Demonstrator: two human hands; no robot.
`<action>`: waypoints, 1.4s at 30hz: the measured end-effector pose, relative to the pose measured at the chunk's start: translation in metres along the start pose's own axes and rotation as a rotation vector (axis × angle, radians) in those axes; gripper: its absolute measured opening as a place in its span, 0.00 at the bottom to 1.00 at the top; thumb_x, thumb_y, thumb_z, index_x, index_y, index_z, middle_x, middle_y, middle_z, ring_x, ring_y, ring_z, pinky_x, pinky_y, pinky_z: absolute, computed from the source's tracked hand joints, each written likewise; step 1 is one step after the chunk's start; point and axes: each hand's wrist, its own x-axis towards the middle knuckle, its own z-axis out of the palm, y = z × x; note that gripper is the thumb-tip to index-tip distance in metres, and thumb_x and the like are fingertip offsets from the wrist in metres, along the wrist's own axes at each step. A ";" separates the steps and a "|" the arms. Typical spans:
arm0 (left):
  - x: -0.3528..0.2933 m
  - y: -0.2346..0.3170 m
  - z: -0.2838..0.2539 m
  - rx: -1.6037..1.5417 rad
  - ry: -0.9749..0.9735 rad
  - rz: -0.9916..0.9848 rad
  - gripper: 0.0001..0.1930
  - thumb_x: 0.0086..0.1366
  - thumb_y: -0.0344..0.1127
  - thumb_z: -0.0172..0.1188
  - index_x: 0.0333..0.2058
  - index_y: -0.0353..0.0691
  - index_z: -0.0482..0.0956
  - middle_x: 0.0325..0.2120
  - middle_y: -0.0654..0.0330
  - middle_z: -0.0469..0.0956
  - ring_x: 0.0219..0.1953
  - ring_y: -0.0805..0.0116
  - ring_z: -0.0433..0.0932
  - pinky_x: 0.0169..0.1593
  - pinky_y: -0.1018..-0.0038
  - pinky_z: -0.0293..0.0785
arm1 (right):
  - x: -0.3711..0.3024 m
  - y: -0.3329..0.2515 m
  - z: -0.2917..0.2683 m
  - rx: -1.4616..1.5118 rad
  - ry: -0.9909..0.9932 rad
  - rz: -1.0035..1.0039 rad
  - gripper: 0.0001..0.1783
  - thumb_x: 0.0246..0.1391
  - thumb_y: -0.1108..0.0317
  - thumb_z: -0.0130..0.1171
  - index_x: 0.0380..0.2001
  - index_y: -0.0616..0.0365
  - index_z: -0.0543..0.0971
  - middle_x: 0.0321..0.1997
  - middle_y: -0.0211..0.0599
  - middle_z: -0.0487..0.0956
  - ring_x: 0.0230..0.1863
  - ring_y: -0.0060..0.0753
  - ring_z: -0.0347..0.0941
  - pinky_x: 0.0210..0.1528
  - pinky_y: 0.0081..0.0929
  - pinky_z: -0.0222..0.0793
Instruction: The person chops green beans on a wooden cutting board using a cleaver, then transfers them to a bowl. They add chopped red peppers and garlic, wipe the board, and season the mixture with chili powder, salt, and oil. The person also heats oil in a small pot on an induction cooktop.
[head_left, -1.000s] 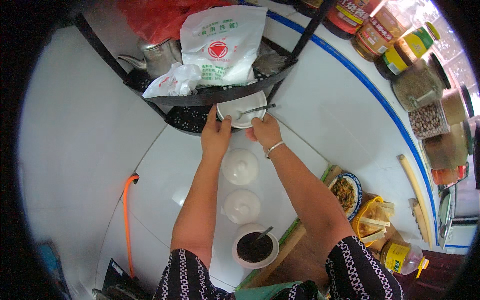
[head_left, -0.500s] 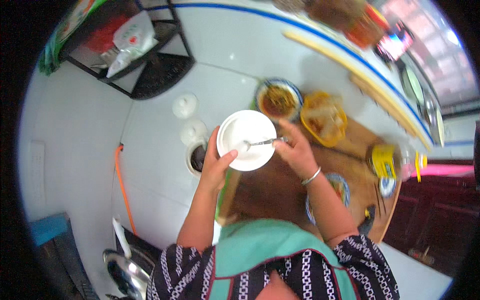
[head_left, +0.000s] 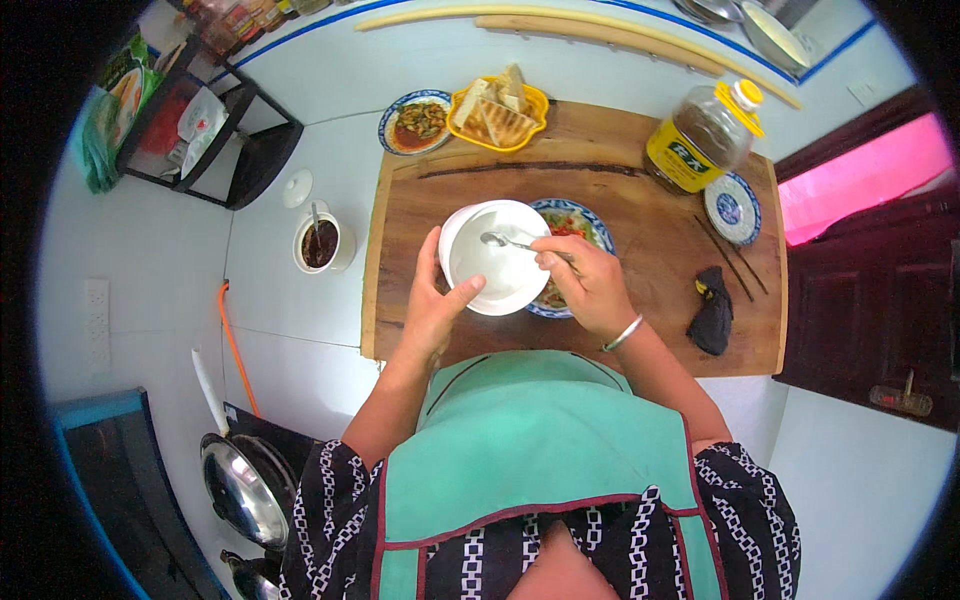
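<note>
Brown table (head_left: 660, 270) sits under the white bowl (head_left: 522, 285) mid-frame, left hand (head_left: 432, 314) holding it with fingers (head_left: 428, 258) spread, right hand (head_left: 594, 284) pinching a spoon (head_left: 497, 239), and tipping could spill whatever white stuff may be inside.

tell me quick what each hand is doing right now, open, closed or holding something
Left hand: holding the white bowl by its side, thumb at the rim.
Right hand: closed on the metal spoon.

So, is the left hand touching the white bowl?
Touching. The head view shows the left hand against the white bowl, its thumb lapping over the rim.
</note>
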 end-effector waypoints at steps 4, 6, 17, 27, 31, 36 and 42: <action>-0.015 0.005 0.026 0.085 0.015 0.005 0.49 0.50 0.37 0.68 0.64 0.33 0.45 0.55 0.46 0.61 0.58 0.58 0.61 0.60 0.64 0.58 | -0.027 0.003 -0.019 0.012 -0.119 0.073 0.09 0.58 0.69 0.51 0.37 0.61 0.78 0.32 0.38 0.80 0.34 0.27 0.77 0.36 0.22 0.71; -0.017 0.004 0.031 0.036 0.020 -0.004 0.49 0.50 0.38 0.68 0.64 0.34 0.45 0.55 0.46 0.61 0.58 0.57 0.61 0.59 0.65 0.59 | -0.040 0.012 -0.017 0.194 -0.086 0.210 0.11 0.60 0.67 0.49 0.39 0.62 0.77 0.31 0.36 0.80 0.33 0.24 0.76 0.36 0.21 0.70; -0.014 -0.020 0.019 -0.053 0.044 -0.205 0.45 0.53 0.42 0.65 0.64 0.41 0.47 0.55 0.48 0.61 0.55 0.57 0.65 0.53 0.60 0.67 | -0.053 0.039 -0.025 0.877 0.230 0.632 0.13 0.61 0.64 0.46 0.42 0.62 0.74 0.31 0.33 0.77 0.32 0.24 0.74 0.37 0.22 0.71; -0.013 -0.030 -0.037 -0.019 0.205 -0.248 0.47 0.53 0.42 0.65 0.64 0.44 0.43 0.59 0.49 0.54 0.57 0.53 0.62 0.49 0.53 0.71 | -0.050 0.089 -0.051 0.527 0.479 0.519 0.12 0.60 0.66 0.48 0.40 0.62 0.75 0.29 0.34 0.78 0.28 0.22 0.74 0.32 0.18 0.71; -0.017 -0.026 -0.044 -0.028 0.215 -0.243 0.47 0.54 0.42 0.65 0.64 0.44 0.43 0.59 0.49 0.54 0.58 0.52 0.62 0.50 0.51 0.70 | -0.046 0.092 -0.037 0.413 0.448 0.482 0.13 0.60 0.66 0.48 0.39 0.63 0.76 0.29 0.36 0.79 0.28 0.24 0.75 0.32 0.20 0.72; -0.020 -0.029 -0.047 -0.014 0.228 -0.256 0.46 0.54 0.42 0.65 0.64 0.44 0.44 0.59 0.49 0.54 0.57 0.53 0.62 0.49 0.52 0.70 | -0.041 0.083 -0.030 0.329 0.424 0.446 0.12 0.60 0.67 0.48 0.39 0.64 0.76 0.29 0.37 0.79 0.28 0.23 0.75 0.33 0.21 0.73; -0.023 -0.025 -0.039 -0.025 0.200 -0.267 0.46 0.53 0.42 0.65 0.64 0.43 0.45 0.59 0.49 0.54 0.57 0.53 0.62 0.49 0.54 0.71 | -0.037 0.067 -0.026 0.276 0.415 0.407 0.12 0.59 0.67 0.49 0.39 0.63 0.76 0.29 0.38 0.79 0.28 0.24 0.76 0.31 0.21 0.72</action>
